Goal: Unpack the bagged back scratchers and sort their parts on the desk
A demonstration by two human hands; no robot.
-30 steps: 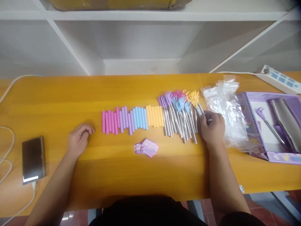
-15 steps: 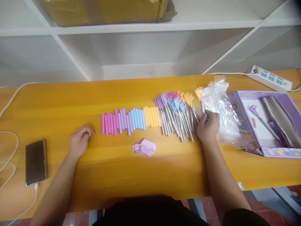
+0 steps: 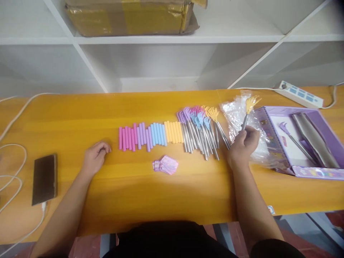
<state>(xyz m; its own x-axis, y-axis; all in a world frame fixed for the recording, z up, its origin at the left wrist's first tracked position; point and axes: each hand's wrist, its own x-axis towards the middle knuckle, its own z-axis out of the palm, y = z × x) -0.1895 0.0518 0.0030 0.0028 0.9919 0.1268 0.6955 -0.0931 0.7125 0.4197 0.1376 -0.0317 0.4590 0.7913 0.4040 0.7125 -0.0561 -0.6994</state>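
Observation:
My right hand (image 3: 245,144) is closed around the metal rod of a yellow-headed back scratcher (image 3: 250,104), its claw end pointing up over the plastic bags. To its left lies a pile of back scratchers (image 3: 201,134) with purple, pink, blue and yellow heads. My left hand (image 3: 95,156) rests on the table with its fingers curled in and nothing seen in them. Between the hands, foam tubes stand side by side in colour groups: pink tubes (image 3: 127,139), purple tubes (image 3: 144,137), blue tubes (image 3: 158,134) and yellow tubes (image 3: 173,132). Small pink cards (image 3: 168,165) lie in front.
Clear plastic bags (image 3: 231,113) lie beside an open purple box (image 3: 288,170), which holds a purple-headed back scratcher (image 3: 294,139). A power strip (image 3: 301,94) is at the back right. On the left is a phone (image 3: 44,179) with a white cable. Shelving with a taped carton (image 3: 129,19) stands behind.
My right hand has lifted the yellow back scratcher and moved it right, over the plastic bags. My left hand stays curled on the table. The camera view has shifted slightly.

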